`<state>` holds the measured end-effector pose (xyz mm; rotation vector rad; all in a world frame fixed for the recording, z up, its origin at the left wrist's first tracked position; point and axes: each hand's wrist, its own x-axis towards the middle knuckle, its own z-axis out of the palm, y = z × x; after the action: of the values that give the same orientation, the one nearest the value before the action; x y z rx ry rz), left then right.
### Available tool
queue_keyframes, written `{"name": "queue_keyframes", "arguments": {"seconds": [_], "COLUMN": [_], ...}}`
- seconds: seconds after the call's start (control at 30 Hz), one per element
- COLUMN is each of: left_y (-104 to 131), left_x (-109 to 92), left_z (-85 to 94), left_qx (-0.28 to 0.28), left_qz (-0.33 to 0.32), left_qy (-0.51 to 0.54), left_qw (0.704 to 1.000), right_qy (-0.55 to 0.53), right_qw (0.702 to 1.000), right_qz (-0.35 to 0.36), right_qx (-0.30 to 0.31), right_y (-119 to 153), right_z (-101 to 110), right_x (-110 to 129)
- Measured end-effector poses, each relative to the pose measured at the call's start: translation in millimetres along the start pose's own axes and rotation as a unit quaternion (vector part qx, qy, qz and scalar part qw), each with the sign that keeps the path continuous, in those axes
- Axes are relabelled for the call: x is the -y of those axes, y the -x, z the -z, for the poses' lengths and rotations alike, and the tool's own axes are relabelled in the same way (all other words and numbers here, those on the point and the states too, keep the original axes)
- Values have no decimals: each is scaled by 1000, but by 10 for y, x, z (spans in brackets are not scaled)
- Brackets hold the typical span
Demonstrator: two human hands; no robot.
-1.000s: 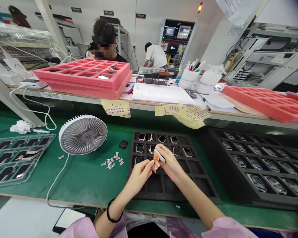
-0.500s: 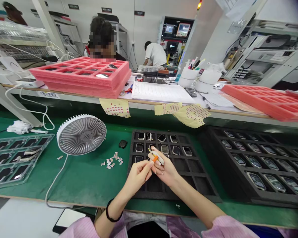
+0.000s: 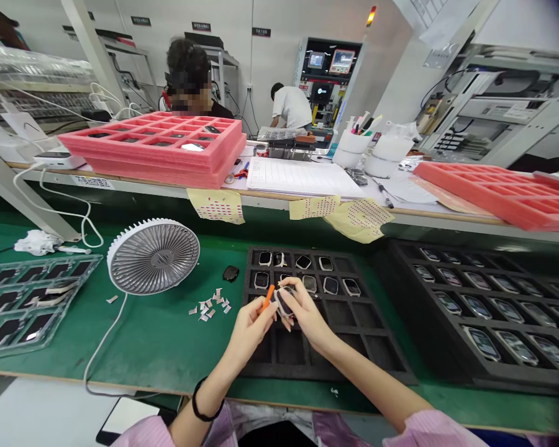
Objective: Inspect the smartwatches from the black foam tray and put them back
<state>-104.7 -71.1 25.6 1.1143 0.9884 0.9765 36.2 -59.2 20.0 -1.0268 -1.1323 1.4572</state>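
My left hand (image 3: 251, 323) is closed on a small orange tool (image 3: 268, 296), which points upward. Beside it, my right hand (image 3: 305, 310) grips a watch case (image 3: 285, 303) with a dark face and a pale rim. The two hands nearly meet over a black foam tray (image 3: 289, 351), whose upper compartments hold several square watch pieces (image 3: 330, 285). Part of the tray lies hidden behind my fingers. To the left, several small pale strips (image 3: 209, 305) lie scattered on the green mat, with a black watch piece (image 3: 230, 272) above them.
A round fan (image 3: 153, 256) stands left of the strips, near a clear tray (image 3: 37, 304) of dark screens. Filled black foam trays (image 3: 451, 329) are at the right. Pink foam trays (image 3: 158, 158) and paper sheets (image 3: 302, 176) occupy the shelf. Two people are beyond it.
The watch case in my right hand has turned so its dark face shows. My left hand has shifted slightly left, and the orange tool now points more upright.
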Motion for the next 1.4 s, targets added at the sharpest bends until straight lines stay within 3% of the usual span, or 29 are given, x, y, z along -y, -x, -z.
{"name": "queue_keyframes", "arguments": {"seconds": [0.1, 0.13, 0.17, 0.27, 0.37, 0.53, 0.7, 0.87, 0.9, 0.97, 1.0, 1.1, 1.17, 1.27, 1.33, 1.4], "left_y": [26, 41, 60, 127, 182, 188, 155, 120, 113, 103, 101, 104, 110, 109, 94, 67], "left_x": [38, 52, 67, 127, 195, 237, 200, 180, 181, 187, 190, 195, 190, 160, 130, 100], "left_z": [302, 430, 560, 889, 1040, 1024, 977, 891, 870, 827, 806, 734, 658, 471, 308, 143], "left_qx": [-52, -79, -110, -155, -174, -164, -165, -138, -132, -119, -110, -82, -58, 2, 48, 82], "left_qz": [-1, -18, -36, -43, -39, -30, 3, 3, -1, -9, -13, -26, -33, -34, -33, -32], "left_qy": [-52, -91, -145, -298, -369, -412, -399, -382, -380, -371, -365, -344, -320, -264, -221, -181], "left_qw": [997, 993, 983, 941, 912, 896, 902, 914, 916, 921, 924, 935, 945, 964, 974, 979], "right_qy": [135, 235, 354, 445, 517, 613, 689, 800, 809, 793, 769, 639, 547, 370, 182, 8], "right_qw": [982, 952, 901, 848, 810, 758, 678, 549, 537, 560, 592, 728, 791, 875, 944, 976], "right_qz": [70, 104, 121, 109, 90, 93, 86, 14, 9, 15, 16, 31, 64, 115, 100, 53], "right_qx": [-108, -167, -221, -267, -263, -202, -242, -242, -238, -239, -241, -246, -265, -291, -255, -212], "right_y": [-226, -323, -422, -669, -801, -792, -493, -190, -162, -135, -130, -112, -80, -9, 30, 47], "right_z": [512, 750, 1000, 1664, 2015, 2106, 2053, 1931, 1924, 1937, 1951, 1943, 1838, 1499, 1188, 865], "right_x": [39, 65, 91, 127, 56, -45, -5, -148, -181, -219, -221, -169, -106, -15, 25, 48]}}
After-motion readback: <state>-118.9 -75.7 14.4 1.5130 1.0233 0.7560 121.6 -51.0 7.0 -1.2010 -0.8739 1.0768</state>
